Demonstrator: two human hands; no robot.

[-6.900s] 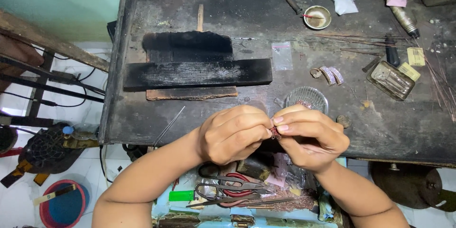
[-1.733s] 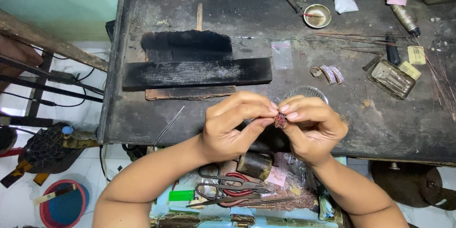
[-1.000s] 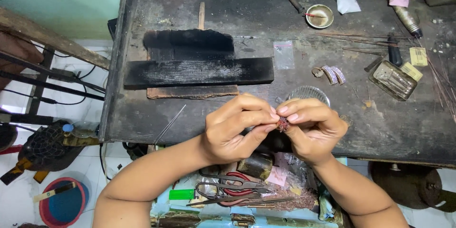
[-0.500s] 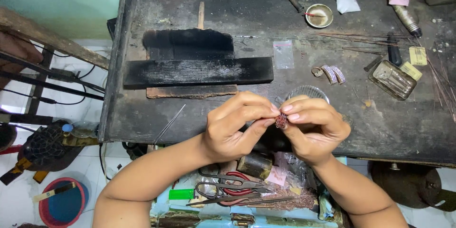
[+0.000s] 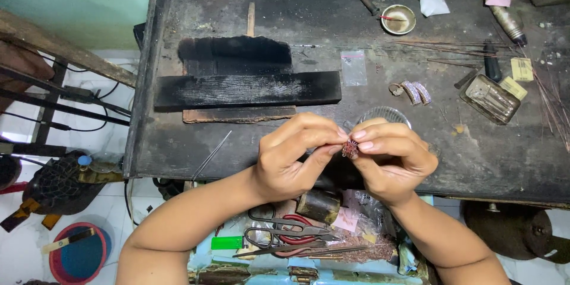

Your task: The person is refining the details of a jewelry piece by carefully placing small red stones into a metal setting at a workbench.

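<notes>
Both hands meet over the front edge of a dark, scorched workbench (image 5: 415, 160). My left hand (image 5: 294, 157) and my right hand (image 5: 392, 157) pinch a small reddish jewellery piece (image 5: 350, 148) between thumbs and fingertips. The piece looks round with tiny stones; its details are too small to tell. Just behind my fingers lies a small round clear dish (image 5: 383, 114), partly hidden by my right hand.
Charred wooden blocks (image 5: 246, 86) lie on the bench's left half. A ring-like ornament (image 5: 412, 92), small plastic bag (image 5: 354, 67), metal tin (image 5: 490, 98), little bowl (image 5: 398, 19) and thin wires (image 5: 457, 47) sit to the right. Scissors with red handles (image 5: 291, 234) lie in a drawer below.
At first my hands were lower, near the bench's edge. They rose slightly and now hold the small piece almost still, with only small finger shifts.
</notes>
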